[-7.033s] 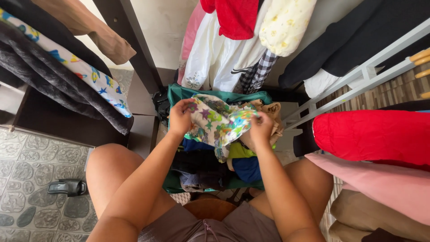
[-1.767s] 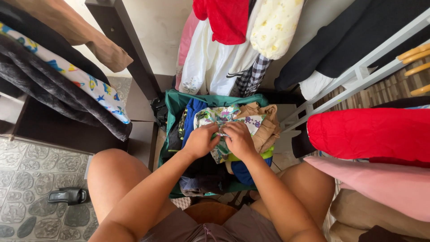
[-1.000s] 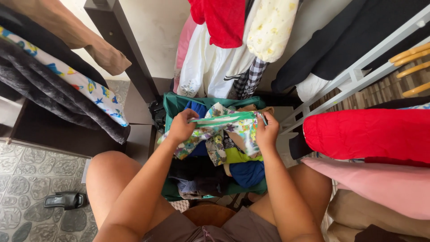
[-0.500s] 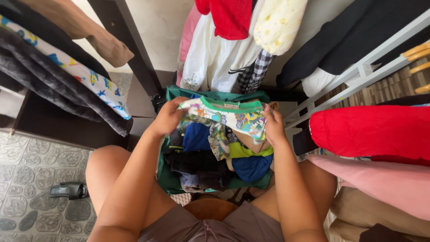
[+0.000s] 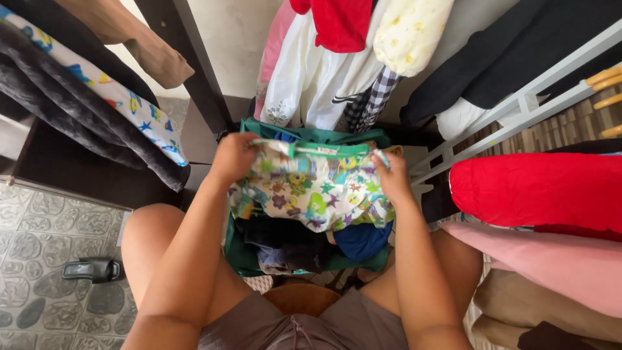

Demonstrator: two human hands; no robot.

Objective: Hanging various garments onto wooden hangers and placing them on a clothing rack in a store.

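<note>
Both hands, left hand (image 5: 234,155) and right hand (image 5: 391,176), have a clenched grip on the colourful star-print fabric shorts (image 5: 312,190), stretched by the green waistband right over the green fabric laundry basket (image 5: 241,254) of clothes.

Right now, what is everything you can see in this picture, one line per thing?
patterned garment: one, white with colourful stars, held spread over the basket
basket: one, green, between the knees, full of dark clothes
hanging clothes: several, white, red, pale yellow, checked, above the basket
red cloth: one, right, draped on the rack
sandal: one, dark, on the tiled floor, left
left hand: grips the garment's left corner
right hand: grips its right corner
</note>
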